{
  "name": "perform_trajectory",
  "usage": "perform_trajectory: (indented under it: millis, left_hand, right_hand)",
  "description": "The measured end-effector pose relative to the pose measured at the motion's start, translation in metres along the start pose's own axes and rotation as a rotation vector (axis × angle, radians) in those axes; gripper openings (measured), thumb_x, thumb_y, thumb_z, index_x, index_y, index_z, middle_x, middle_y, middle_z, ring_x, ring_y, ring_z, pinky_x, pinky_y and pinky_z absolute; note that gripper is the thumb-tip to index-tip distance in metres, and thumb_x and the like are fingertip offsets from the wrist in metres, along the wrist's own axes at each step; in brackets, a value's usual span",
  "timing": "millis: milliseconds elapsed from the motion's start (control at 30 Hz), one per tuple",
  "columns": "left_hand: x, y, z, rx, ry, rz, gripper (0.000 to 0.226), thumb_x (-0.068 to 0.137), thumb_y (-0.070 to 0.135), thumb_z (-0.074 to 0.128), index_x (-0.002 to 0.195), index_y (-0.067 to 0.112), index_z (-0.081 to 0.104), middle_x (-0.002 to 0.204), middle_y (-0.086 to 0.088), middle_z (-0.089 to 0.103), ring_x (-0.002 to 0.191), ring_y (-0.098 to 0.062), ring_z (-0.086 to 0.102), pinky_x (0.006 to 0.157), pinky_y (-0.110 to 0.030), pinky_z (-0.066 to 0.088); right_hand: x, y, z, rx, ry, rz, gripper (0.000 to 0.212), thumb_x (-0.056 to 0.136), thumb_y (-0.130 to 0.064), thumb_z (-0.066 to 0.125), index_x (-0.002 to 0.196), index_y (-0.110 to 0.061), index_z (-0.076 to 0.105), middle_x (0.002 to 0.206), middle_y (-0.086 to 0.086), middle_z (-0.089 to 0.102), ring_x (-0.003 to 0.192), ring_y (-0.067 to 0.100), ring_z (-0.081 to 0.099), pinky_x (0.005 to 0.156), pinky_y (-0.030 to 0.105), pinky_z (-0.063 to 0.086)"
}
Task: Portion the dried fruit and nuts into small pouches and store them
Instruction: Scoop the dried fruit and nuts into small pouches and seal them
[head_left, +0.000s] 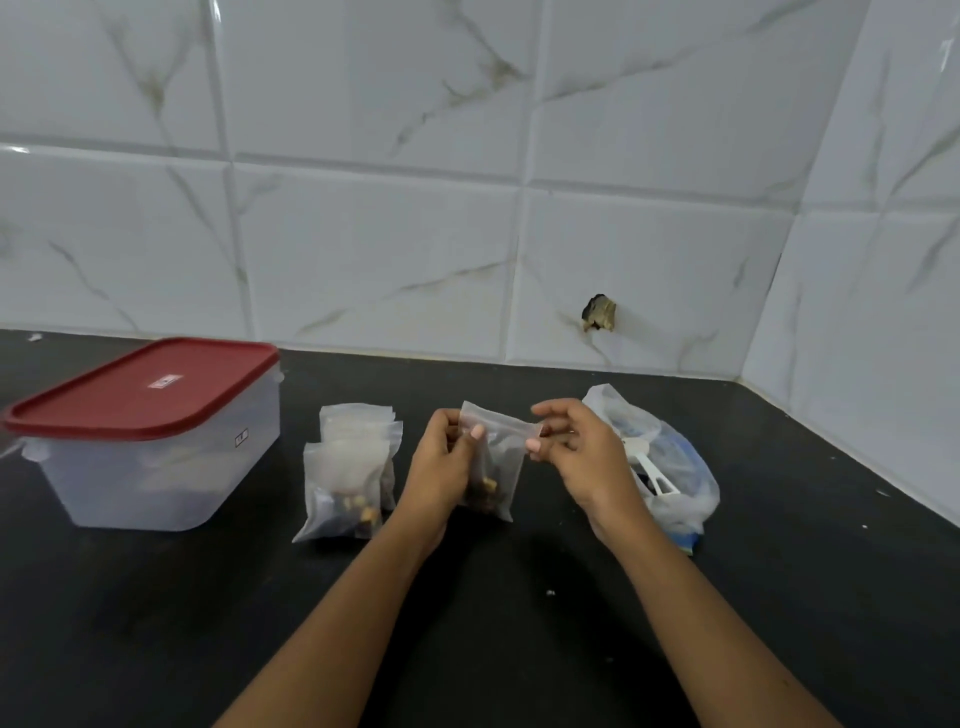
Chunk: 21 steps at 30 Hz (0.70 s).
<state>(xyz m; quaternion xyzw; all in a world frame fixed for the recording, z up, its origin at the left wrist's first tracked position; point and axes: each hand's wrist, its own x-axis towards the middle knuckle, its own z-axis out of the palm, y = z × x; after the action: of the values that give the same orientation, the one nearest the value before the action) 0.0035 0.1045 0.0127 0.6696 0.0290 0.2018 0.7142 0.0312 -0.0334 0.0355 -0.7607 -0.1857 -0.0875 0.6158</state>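
Box (150, 441) with a red lid sits left on the black counter (519, 597). Filled pouches (345, 473) wait beside it. In the middle, the left hand (447, 462) pinches one top corner of the small pouch (498, 457), and the right hand (576, 452) pinches the other. It looks light, soft and slippery, so the top strip is the best hold.

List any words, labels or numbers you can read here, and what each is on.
Nothing is legible.
On the red lid, a sticker: red and white, too blurred to read.
On the container wall, a small label: dark marks, too small to read.
On the held pouch and plastic bag: no readable print.
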Motion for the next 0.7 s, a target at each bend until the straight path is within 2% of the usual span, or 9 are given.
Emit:
perform_trajectory:
  millis: [100, 167, 233, 267, 467, 600, 700]
  left_hand:
    - [0.0006, -0.0013, 0.0006, -0.042, -0.003, -0.003, 0.010, 0.095, 0.018, 0.049, 0.085, 0.021, 0.050, 0.086, -0.007, 0.054, 0.069, -0.015, 0.054, 0.055, -0.031, 0.048]
    - [0.0002, -0.0012, 0.0022, -0.054, -0.022, -0.011, 0.007, 0.094, 0.020, 0.050, 0.088, 0.020, 0.052, 0.094, -0.007, 0.058, 0.081, -0.017, 0.057, 0.065, -0.031, 0.050]
    - [-0.0002, -0.0005, 0.0027, -0.072, -0.036, -0.018, 0.005, 0.093, 0.022, 0.052, 0.090, 0.019, 0.053, 0.099, -0.008, 0.060, 0.089, -0.019, 0.057, 0.078, -0.039, 0.051]
    - [-0.0005, 0.0002, 0.0027, -0.079, -0.039, -0.016, 0.005, 0.093, 0.022, 0.052, 0.090, 0.018, 0.053, 0.100, -0.008, 0.060, 0.090, -0.019, 0.057, 0.080, -0.041, 0.050]
    - [-0.0015, 0.0006, 0.0025, -0.108, -0.083, -0.003, 0.012, 0.092, 0.023, 0.053, 0.100, 0.014, 0.055, 0.105, -0.010, 0.061, 0.094, -0.020, 0.058, 0.072, -0.032, 0.051]
    - [-0.0025, 0.0024, 0.0026, -0.097, -0.114, 0.026, 0.009, 0.092, 0.021, 0.054, 0.098, 0.016, 0.057, 0.100, -0.007, 0.062, 0.091, -0.017, 0.059, 0.069, -0.026, 0.052]
    - [-0.0027, 0.0029, 0.0031, -0.048, -0.100, 0.057, 0.005, 0.092, 0.016, 0.054, 0.089, 0.019, 0.058, 0.092, -0.004, 0.061, 0.086, -0.014, 0.058, 0.066, -0.021, 0.051]
  right_hand:
    - [0.0011, 0.0011, -0.0007, 0.091, 0.026, 0.018, 0.029, 0.083, 0.008, 0.059, 0.092, -0.019, 0.060, 0.079, -0.001, 0.057, 0.071, 0.011, 0.059, 0.065, 0.018, 0.053]
    - [0.0020, 0.0006, -0.0015, 0.150, 0.047, 0.017, 0.028, 0.083, 0.007, 0.060, 0.093, -0.019, 0.060, 0.080, 0.000, 0.057, 0.072, 0.010, 0.057, 0.060, 0.014, 0.051]
    - [0.0027, 0.0002, -0.0019, 0.216, 0.050, 0.023, 0.026, 0.083, 0.004, 0.061, 0.095, -0.019, 0.059, 0.081, -0.001, 0.057, 0.074, 0.010, 0.056, 0.058, 0.013, 0.049]
    - [0.0027, 0.0004, -0.0014, 0.233, 0.047, 0.024, 0.026, 0.083, 0.003, 0.062, 0.095, -0.020, 0.059, 0.081, -0.001, 0.058, 0.074, 0.010, 0.055, 0.059, 0.013, 0.048]
    - [0.0026, 0.0027, 0.0025, 0.204, 0.057, 0.011, 0.027, 0.083, -0.002, 0.064, 0.093, -0.026, 0.059, 0.081, -0.003, 0.058, 0.077, 0.011, 0.055, 0.064, 0.018, 0.046]
    - [0.0035, 0.0034, 0.0021, 0.222, 0.071, 0.013, 0.028, 0.082, -0.001, 0.063, 0.093, -0.026, 0.058, 0.078, -0.003, 0.060, 0.076, 0.012, 0.056, 0.069, 0.023, 0.048]
    - [0.0035, 0.0039, 0.0045, 0.176, 0.069, 0.006, 0.029, 0.082, 0.000, 0.062, 0.092, -0.027, 0.057, 0.073, -0.006, 0.060, 0.077, 0.014, 0.055, 0.079, 0.033, 0.049]
